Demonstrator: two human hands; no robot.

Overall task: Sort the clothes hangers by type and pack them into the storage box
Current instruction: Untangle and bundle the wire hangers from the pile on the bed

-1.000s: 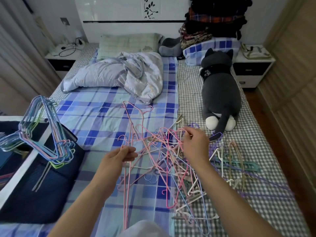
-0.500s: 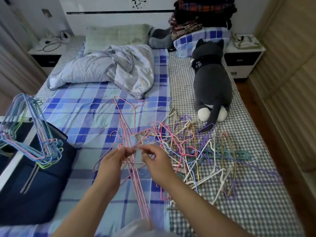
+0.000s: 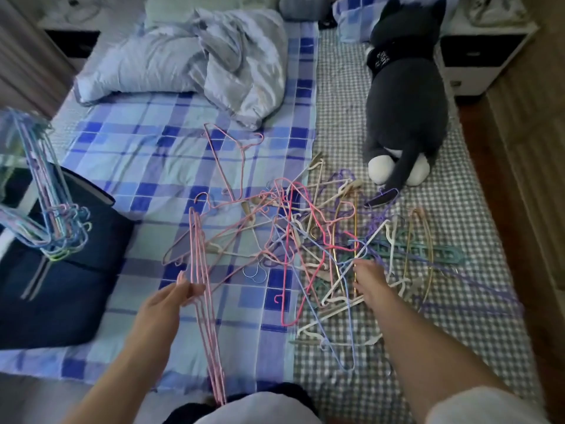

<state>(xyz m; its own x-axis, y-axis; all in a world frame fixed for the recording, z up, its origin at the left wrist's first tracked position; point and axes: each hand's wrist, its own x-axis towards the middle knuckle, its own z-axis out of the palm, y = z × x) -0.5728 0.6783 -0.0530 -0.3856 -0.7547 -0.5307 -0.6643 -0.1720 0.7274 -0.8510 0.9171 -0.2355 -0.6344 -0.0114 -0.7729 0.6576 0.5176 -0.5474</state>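
A tangled heap of hangers point(image 3: 308, 240) in pink, white, purple, gold and teal lies on the bed in front of me. My left hand point(image 3: 171, 301) pinches a small bunch of thin pink wire hangers point(image 3: 203, 295) that runs from above the hand down toward my lap. My right hand point(image 3: 371, 278) reaches into the right side of the heap, fingers down among white and gold hangers; what it holds is hidden. At the left edge a bundle of blue and pastel wire hangers point(image 3: 49, 215) stands up from a dark navy storage box point(image 3: 61, 280).
A grey plush cat point(image 3: 403, 102) lies on the checked sheet point(image 3: 458, 316) at the right. A crumpled pale duvet point(image 3: 195, 59) sits at the head of the bed. A nightstand point(image 3: 480, 53) and wooden floor border the bed's right side.
My right hand left the pink hangers and moved right into the heap. My left hand keeps the pink bunch. The camera has tilted down and moved closer.
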